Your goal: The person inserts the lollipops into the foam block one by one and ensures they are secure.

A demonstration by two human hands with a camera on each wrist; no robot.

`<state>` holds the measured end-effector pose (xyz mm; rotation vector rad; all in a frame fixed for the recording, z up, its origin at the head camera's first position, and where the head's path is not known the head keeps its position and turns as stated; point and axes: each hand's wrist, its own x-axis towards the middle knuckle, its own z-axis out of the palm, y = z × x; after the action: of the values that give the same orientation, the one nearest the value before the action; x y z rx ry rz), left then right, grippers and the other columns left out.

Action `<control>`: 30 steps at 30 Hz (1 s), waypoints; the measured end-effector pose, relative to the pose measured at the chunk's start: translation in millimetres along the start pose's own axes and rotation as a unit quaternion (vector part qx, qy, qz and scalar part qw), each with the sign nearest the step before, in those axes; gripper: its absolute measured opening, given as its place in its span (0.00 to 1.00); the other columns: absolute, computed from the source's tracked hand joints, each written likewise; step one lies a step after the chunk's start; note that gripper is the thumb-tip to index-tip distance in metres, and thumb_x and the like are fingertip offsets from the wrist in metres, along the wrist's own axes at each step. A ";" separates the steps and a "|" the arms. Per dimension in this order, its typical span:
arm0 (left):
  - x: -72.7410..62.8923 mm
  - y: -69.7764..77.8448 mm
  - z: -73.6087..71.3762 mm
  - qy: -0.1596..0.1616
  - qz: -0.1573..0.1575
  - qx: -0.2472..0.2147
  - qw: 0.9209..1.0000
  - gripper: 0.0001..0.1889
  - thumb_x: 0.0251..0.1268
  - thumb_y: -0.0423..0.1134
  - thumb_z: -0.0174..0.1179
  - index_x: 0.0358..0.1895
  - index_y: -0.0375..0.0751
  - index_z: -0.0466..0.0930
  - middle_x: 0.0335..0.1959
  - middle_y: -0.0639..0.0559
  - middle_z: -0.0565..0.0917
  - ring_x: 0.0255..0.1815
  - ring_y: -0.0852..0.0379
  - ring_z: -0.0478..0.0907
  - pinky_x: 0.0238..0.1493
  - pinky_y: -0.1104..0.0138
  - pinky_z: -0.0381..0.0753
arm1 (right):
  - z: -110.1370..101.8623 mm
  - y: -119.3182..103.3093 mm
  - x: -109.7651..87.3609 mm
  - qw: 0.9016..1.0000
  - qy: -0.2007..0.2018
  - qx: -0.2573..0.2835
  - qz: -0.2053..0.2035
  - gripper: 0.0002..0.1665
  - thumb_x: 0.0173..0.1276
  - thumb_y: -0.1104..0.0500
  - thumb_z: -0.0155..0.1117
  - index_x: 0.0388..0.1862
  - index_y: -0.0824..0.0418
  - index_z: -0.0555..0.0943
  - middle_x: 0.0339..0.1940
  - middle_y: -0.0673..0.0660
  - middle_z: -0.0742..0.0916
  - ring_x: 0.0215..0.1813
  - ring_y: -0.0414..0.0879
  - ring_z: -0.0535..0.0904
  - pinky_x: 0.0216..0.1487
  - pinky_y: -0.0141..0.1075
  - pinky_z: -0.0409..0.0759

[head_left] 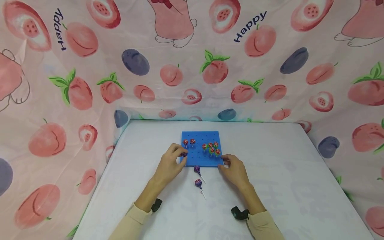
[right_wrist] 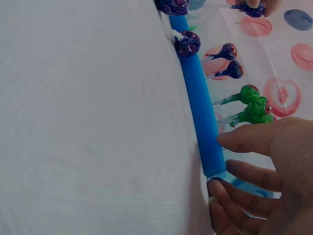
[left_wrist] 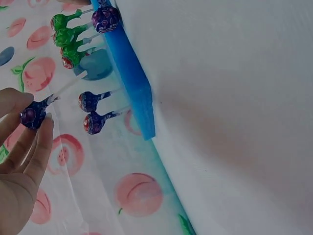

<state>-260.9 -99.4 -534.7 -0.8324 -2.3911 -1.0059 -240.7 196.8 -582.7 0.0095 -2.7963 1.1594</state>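
My left hand point(head_left: 170, 164) pinches a purple-wrapped lollipop point(left_wrist: 33, 116) by its round head, over the left part of a blue board with small holes point(head_left: 196, 161). In the left wrist view its white stick points away from the fingers toward the board. My right hand point(head_left: 236, 170) rests at the board's near right corner, thumb and fingers loosely bent against the edge. Two purple lollipops point(head_left: 192, 142) stand upright in the board at the left. Several green-and-red lollipops point(right_wrist: 257, 105) stand grouped at the right.
Two loose purple lollipops, one nearer the board point(head_left: 196, 169) and one farther forward point(head_left: 198, 183), lie on the white table point(head_left: 126, 190) between the hands. A fruit-printed cloth point(head_left: 180, 96) hangs behind and at both sides. Black straps point(head_left: 239, 213) sit at the wrists.
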 end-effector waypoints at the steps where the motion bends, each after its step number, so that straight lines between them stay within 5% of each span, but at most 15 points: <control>1: 0.5 -1.5 0.4 0.005 -0.001 0.001 1.000 0.12 0.63 0.28 0.71 0.49 0.39 0.86 0.50 0.52 0.78 0.48 0.56 0.84 0.51 0.69 0.87 | 0.2 0.1 0.1 1.000 0.000 0.000 0.001 0.24 0.66 0.55 0.76 0.59 0.60 0.84 0.47 0.58 0.88 0.50 0.52 0.84 0.50 0.50 0.85; 11: 7.1 -11.5 -1.4 0.042 0.007 -0.005 0.999 0.12 0.63 0.25 0.71 0.49 0.33 0.86 0.51 0.46 0.78 0.47 0.54 0.84 0.50 0.65 0.88 | 0.0 0.5 1.0 1.000 -0.003 0.002 0.005 0.24 0.66 0.56 0.77 0.60 0.60 0.84 0.48 0.58 0.88 0.50 0.52 0.84 0.51 0.51 0.85; 30: 13.2 -25.8 12.3 0.033 -0.008 -0.002 0.999 0.12 0.63 0.24 0.70 0.49 0.36 0.85 0.52 0.47 0.77 0.49 0.53 0.83 0.53 0.66 0.86 | 0.3 1.9 0.6 1.000 -0.001 0.004 0.000 0.24 0.65 0.55 0.77 0.59 0.59 0.84 0.47 0.57 0.88 0.50 0.52 0.84 0.50 0.50 0.85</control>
<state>-289.5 -99.9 -548.0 -0.7715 -2.3448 -1.0293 -241.5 197.9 -584.2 0.0108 -2.7926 1.1709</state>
